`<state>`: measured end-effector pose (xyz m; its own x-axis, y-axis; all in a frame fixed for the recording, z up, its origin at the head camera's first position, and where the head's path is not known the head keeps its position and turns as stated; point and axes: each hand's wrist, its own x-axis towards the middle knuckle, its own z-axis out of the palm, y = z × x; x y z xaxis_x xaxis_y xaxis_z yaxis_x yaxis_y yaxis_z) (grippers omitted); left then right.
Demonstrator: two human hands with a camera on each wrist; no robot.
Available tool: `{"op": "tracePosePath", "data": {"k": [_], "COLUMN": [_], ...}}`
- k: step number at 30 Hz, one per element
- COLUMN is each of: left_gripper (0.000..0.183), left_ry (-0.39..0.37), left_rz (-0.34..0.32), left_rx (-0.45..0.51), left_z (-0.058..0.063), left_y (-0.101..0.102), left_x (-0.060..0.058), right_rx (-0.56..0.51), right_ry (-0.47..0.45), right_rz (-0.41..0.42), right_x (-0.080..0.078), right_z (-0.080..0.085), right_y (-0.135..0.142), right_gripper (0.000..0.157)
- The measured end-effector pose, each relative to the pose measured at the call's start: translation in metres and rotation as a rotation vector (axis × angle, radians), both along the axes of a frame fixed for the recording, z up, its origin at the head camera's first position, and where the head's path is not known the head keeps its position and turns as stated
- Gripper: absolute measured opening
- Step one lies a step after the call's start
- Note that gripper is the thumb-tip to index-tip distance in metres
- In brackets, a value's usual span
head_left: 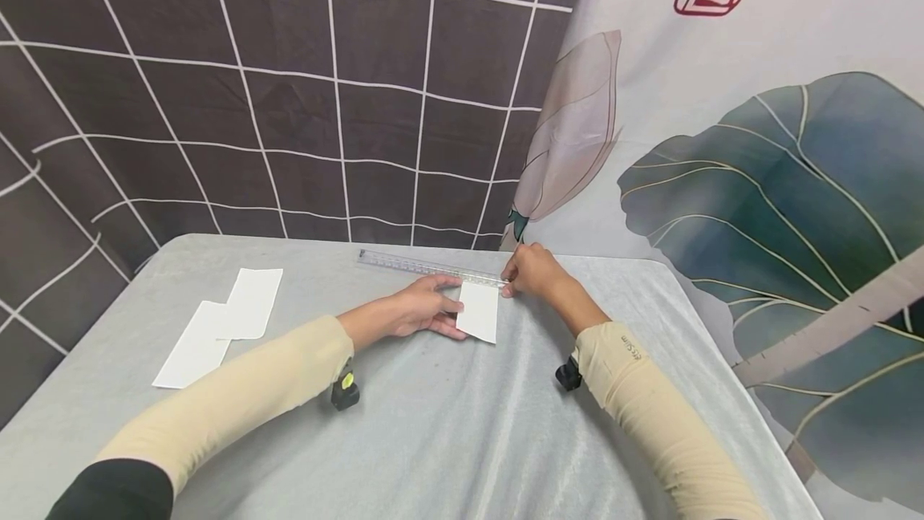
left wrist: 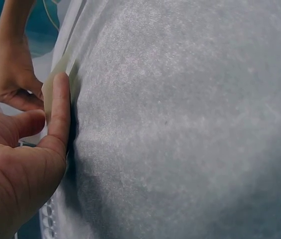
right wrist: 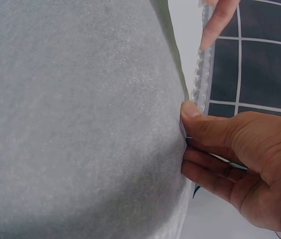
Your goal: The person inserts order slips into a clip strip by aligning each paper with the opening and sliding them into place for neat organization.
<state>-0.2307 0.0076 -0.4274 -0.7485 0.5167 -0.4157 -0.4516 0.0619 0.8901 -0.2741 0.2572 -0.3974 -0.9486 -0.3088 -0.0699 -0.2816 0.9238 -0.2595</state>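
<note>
A small white paper (head_left: 477, 312) lies near the far edge of the table, its top edge along a clear plastic ruler (head_left: 404, 263). My left hand (head_left: 426, 307) pinches the paper's left side, thumb above and a finger beneath, while its index finger reaches to the ruler. At the ruler's right end, my right hand (head_left: 536, 270) grips with thumb and fingers, close to the paper's upper right corner. In the right wrist view, the ruler (right wrist: 204, 74) runs beside the paper (right wrist: 184, 40) up to the right thumb.
Two more white papers overlap on the left of the table, a farther paper (head_left: 254, 302) and a nearer paper (head_left: 193, 351). A grey cloth (head_left: 447, 440) covers the table. Behind it hang a dark grid-patterned curtain (head_left: 289, 119) and a leaf-printed curtain (head_left: 780, 183).
</note>
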Motion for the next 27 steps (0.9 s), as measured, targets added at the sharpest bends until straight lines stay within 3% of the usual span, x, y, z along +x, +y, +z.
{"op": "tracePosePath", "data": {"k": [27], "left_gripper": [0.069], "left_ry": [-0.021], "left_rz": [-0.006], "left_rx": [0.007], "left_z": [-0.0002], "left_y": [-0.0060], "left_x": [0.0030], "right_rx": [-0.003], "right_ry": [0.022], "right_rz": [0.034], "right_x": [0.0009], "right_z": [-0.0005], "right_y": [-0.0004], "right_gripper": [0.030]}}
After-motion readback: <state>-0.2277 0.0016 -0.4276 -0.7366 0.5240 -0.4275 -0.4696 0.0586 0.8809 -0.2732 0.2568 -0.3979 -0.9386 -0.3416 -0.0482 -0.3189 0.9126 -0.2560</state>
